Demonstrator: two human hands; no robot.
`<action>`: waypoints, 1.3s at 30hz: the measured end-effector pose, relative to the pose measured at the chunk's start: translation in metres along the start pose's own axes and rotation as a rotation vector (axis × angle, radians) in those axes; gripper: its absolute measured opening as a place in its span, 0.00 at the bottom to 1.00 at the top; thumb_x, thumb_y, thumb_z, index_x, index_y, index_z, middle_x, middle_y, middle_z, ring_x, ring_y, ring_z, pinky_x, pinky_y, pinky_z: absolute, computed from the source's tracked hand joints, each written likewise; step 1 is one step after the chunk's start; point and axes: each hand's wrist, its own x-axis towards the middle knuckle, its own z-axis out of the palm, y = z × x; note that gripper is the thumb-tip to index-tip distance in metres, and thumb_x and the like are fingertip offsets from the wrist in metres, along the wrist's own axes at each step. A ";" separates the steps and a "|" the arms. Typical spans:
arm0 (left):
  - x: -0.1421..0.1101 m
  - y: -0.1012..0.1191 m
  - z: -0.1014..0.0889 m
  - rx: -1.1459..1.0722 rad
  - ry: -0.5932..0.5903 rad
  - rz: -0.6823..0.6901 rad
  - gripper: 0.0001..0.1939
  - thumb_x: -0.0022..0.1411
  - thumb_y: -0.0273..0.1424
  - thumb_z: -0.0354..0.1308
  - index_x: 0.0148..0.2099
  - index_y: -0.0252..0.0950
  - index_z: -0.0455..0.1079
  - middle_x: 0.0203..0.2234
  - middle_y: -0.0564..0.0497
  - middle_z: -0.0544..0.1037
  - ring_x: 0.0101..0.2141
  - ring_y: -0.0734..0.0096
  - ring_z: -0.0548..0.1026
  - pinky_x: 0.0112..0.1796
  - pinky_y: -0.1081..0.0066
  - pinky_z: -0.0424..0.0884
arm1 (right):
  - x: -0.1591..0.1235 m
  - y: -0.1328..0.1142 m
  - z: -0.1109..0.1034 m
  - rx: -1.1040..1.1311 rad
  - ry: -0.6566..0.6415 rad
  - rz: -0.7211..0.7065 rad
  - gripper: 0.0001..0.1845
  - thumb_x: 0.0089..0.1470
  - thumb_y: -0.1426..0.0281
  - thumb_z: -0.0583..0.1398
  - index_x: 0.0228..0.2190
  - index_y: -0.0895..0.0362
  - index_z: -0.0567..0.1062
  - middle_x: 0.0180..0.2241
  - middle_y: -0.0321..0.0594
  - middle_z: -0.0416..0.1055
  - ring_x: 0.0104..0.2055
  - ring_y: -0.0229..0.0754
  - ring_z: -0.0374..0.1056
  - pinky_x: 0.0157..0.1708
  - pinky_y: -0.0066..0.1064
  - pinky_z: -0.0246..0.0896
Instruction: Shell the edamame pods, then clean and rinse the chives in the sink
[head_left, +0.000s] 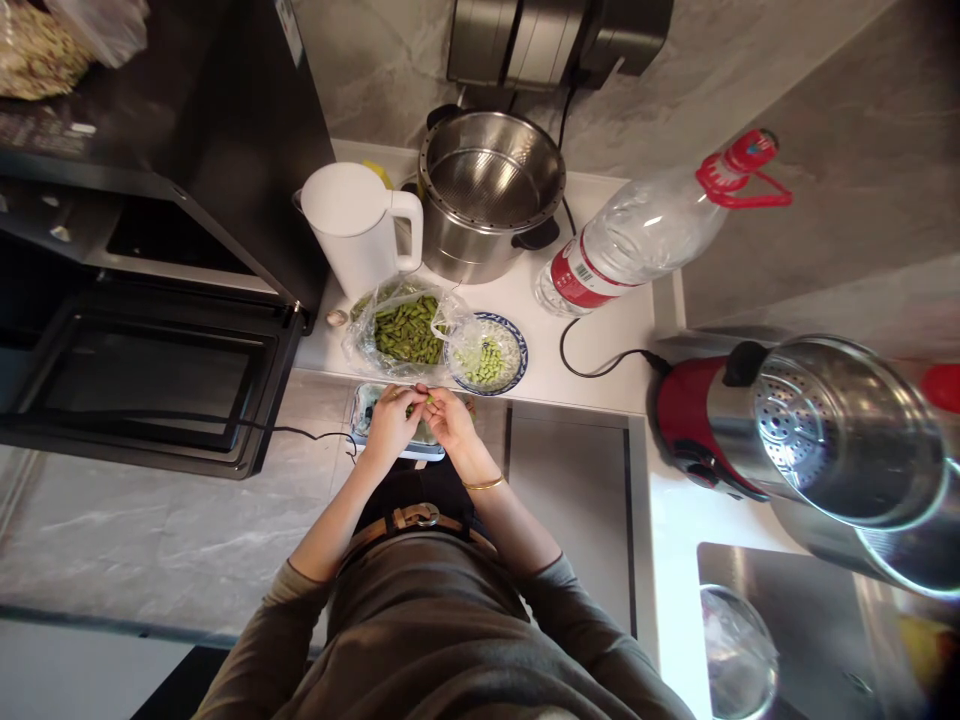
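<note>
My left hand (391, 425) and my right hand (452, 420) meet at the fingertips, just off the counter's front edge. Between them they pinch a small green edamame pod (430, 400), mostly covered by fingers. Below my hands is a bin (427, 453) with a pale rim and a liner, partly hidden by them. On the counter in front, a clear plastic bag (360, 335) lies open around a heap of edamame pods (409, 330). Beside it, a blue-and-white plate (517, 345) carries shelled green beans (489, 362); part of the bag overlaps its left side.
Behind the bag stand a white pitcher (349, 225) and a steel steamer pot (480, 240). A large water bottle (637, 240) with a red cap is on the right. Left is an oven door (157, 370), lowered open. A red electric pot (694, 415) stands near the sink (810, 610).
</note>
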 end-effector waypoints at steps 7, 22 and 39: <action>0.003 -0.015 -0.013 -0.082 -0.174 -0.109 0.08 0.54 0.21 0.60 0.32 0.38 0.77 0.28 0.51 0.80 0.29 0.68 0.75 0.34 0.70 0.71 | -0.002 0.000 -0.006 -0.101 -0.129 0.068 0.17 0.41 0.82 0.65 0.17 0.56 0.62 0.19 0.32 0.73 0.24 0.34 0.71 0.30 0.26 0.70; -0.003 -0.026 -0.005 -0.005 -0.083 -0.088 0.05 0.58 0.26 0.56 0.33 0.39 0.73 0.26 0.51 0.77 0.33 0.65 0.72 0.37 0.68 0.68 | 0.004 0.011 -0.011 -0.049 -0.207 0.140 0.09 0.41 0.73 0.71 0.25 0.60 0.76 0.25 0.38 0.78 0.29 0.35 0.75 0.35 0.24 0.73; -0.030 -0.053 -0.012 -0.013 -0.046 -0.169 0.06 0.57 0.26 0.60 0.36 0.40 0.76 0.29 0.50 0.80 0.31 0.67 0.76 0.38 0.67 0.72 | 0.002 -0.016 -0.030 -0.113 -0.177 -0.014 0.12 0.42 0.81 0.63 0.32 0.58 0.79 0.34 0.41 0.81 0.41 0.38 0.77 0.47 0.28 0.70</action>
